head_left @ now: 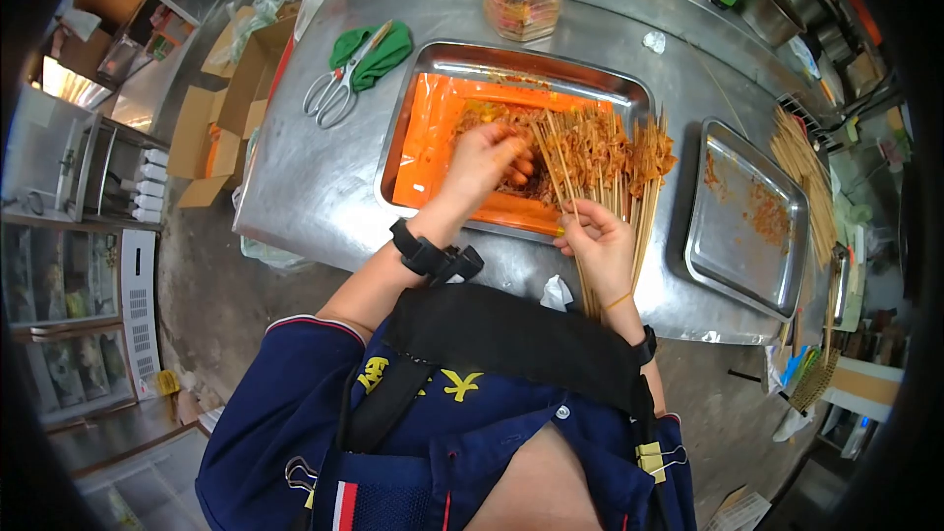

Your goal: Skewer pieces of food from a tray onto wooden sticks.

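Note:
My left hand is over the sauce-coated meat pieces in a metal tray lined with orange plastic. Its fingers are curled together, and what is between them is hidden. My right hand pinches a bamboo skewer near the tray's front edge, the skewer pointing up and to the left. Beside it lie several loaded skewers, their meat ends over the tray's right side and their bare sticks toward me.
Scissors and a green cloth lie left of the tray. A clear plastic container stands behind it. To the right are a sauce-stained metal tray and a bundle of bare skewers. Crumpled tissue lies at the table's front edge.

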`<state>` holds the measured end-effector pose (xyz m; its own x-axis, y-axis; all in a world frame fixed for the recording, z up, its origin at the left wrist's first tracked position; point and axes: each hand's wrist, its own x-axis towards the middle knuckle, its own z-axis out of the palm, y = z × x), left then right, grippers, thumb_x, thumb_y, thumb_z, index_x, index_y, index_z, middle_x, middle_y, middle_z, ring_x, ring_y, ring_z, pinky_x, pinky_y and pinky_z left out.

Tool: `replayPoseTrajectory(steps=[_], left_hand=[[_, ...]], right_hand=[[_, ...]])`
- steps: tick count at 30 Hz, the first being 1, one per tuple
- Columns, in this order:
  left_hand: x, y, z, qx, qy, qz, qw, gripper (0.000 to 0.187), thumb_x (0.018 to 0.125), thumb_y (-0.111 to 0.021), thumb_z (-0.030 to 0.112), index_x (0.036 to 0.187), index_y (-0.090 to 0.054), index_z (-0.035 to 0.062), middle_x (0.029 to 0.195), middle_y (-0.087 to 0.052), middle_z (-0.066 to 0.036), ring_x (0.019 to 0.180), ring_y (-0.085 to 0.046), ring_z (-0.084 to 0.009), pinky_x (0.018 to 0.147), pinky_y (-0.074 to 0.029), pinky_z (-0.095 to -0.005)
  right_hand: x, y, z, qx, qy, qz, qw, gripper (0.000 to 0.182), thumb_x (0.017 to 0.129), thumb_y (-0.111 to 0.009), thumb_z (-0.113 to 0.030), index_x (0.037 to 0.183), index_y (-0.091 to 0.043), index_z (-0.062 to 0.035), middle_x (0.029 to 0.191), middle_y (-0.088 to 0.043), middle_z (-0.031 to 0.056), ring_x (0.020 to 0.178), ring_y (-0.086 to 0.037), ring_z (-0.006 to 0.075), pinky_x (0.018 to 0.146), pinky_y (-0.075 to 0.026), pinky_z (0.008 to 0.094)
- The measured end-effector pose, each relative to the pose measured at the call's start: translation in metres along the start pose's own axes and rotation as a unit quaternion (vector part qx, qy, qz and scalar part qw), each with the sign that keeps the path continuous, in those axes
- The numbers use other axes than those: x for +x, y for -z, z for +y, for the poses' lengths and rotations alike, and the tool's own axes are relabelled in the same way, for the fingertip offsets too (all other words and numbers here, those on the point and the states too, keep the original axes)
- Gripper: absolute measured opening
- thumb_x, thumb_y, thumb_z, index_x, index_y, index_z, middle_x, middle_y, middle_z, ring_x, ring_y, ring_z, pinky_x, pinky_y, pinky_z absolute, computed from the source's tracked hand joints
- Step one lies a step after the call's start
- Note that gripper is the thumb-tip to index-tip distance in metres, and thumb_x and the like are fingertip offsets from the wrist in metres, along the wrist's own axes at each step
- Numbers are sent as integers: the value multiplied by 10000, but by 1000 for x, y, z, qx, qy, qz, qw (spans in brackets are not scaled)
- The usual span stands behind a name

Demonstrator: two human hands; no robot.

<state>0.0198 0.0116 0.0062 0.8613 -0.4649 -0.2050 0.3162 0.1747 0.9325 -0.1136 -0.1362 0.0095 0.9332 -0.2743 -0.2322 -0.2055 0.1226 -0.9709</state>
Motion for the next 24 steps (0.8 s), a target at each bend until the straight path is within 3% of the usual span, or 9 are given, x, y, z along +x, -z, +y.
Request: replayPoseTrajectory(steps=[3,5,7,10,11,14,17,20,24], left_hand=[[3,24,6,111,-96,72,987,134,816,-564,100,911,-564,6,730,-590,-32,631,-566,-105,536,-454,-215],[3,39,-5,267,-55,52,961,150,774,-576,96,890,-581,1,786,-617,-87,663,-589,-170,598,-467,-276],[-3,36,-5,415,-60,11,908,168,709,-624,131,831,-603,18,797,-624,-146,739,-604,-269,666,-466,-362],[-16,12,-6,602,-113,-2,791,132,730,-614,123,790,-578,10,709,-610,-130,677,-600,-279,606,-462,-379],[-16,7,-9,608,-113,20,786,166,710,-628,156,799,-582,23,742,-602,-164,744,-580,-347,649,-455,-423],[-13,-1,-14,662,-123,7,739,153,703,-641,166,768,-587,39,778,-603,-147,797,-581,-339,689,-456,-424],[-10,-3,-12,666,-114,-23,737,173,702,-641,171,790,-597,30,794,-607,-163,804,-582,-335,694,-456,-423],[-10,5,-15,629,-132,11,766,189,710,-632,163,829,-593,22,743,-594,-162,729,-599,-297,648,-461,-402],[1,29,-9,377,-6,29,926,188,736,-609,128,880,-600,8,761,-606,-108,621,-577,-193,585,-464,-305]], right_hand=[[0,0,-4,26,3,9,1000,209,829,-585,-65,1016,-584,28,771,-625,67,607,-610,108,514,-474,194],[0,0,-5,18,-2,9,1000,205,828,-584,-60,1014,-583,26,761,-622,63,606,-609,105,513,-473,194],[1,0,-4,18,-3,7,1000,202,826,-583,-55,1011,-581,24,752,-618,60,606,-607,102,512,-472,193],[1,2,-2,29,-6,5,1000,196,822,-583,-47,1005,-579,23,743,-614,55,604,-604,98,509,-470,193],[2,1,-2,32,-8,4,999,195,821,-583,-45,1004,-578,23,743,-613,55,604,-603,97,509,-470,192],[2,2,-3,25,-13,-2,1000,207,827,-575,-51,1020,-570,25,776,-620,58,608,-603,100,517,-472,188],[2,0,-2,25,-12,0,1000,201,824,-577,-46,1012,-573,25,762,-618,55,610,-604,98,516,-470,188],[2,-1,-4,23,-14,6,1000,196,821,-578,-41,1005,-577,25,747,-615,53,613,-606,98,514,-468,191],[0,-2,-4,14,-9,1,1000,197,824,-574,-42,1009,-576,24,750,-614,54,616,-608,100,517,-469,193]])
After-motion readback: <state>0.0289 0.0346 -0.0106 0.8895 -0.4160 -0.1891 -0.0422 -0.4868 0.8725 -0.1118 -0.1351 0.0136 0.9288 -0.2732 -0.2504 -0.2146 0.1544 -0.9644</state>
